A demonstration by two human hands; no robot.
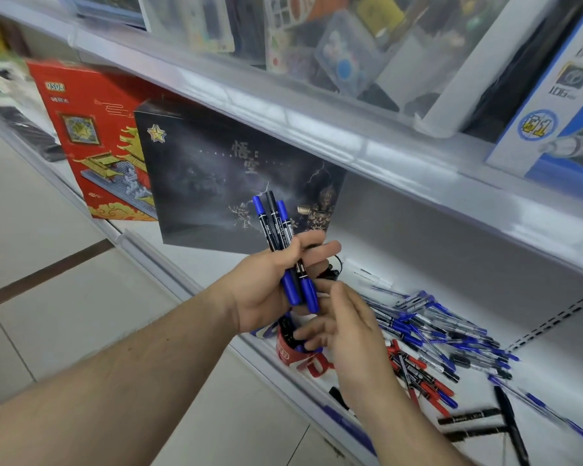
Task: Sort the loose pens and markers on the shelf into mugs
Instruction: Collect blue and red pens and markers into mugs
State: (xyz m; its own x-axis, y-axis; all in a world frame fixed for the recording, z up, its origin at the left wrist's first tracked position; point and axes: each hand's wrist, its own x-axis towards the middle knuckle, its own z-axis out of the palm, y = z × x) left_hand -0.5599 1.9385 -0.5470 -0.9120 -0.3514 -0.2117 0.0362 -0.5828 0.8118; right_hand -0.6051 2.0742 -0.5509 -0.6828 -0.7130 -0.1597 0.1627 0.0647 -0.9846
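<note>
My left hand [270,284] grips a bundle of three markers [276,230], two blue and one black, held upright above the white shelf. My right hand [347,327] hovers just below and to the right with relaxed fingers, near the markers' lower caps, holding nothing that I can see. A red mug [290,353] with white lettering stands on the shelf under both hands, partly hidden by my right hand. Several loose blue pens [445,327], red markers [421,378] and black markers [475,418] lie scattered on the shelf to the right.
A dark picture box [216,176] and a red box [91,129] stand on the shelf at the left behind the hands. The upper shelf edge [350,136] overhangs, carrying packaged goods. A small black object [332,272] sits behind my left hand. Tiled floor lies at the left.
</note>
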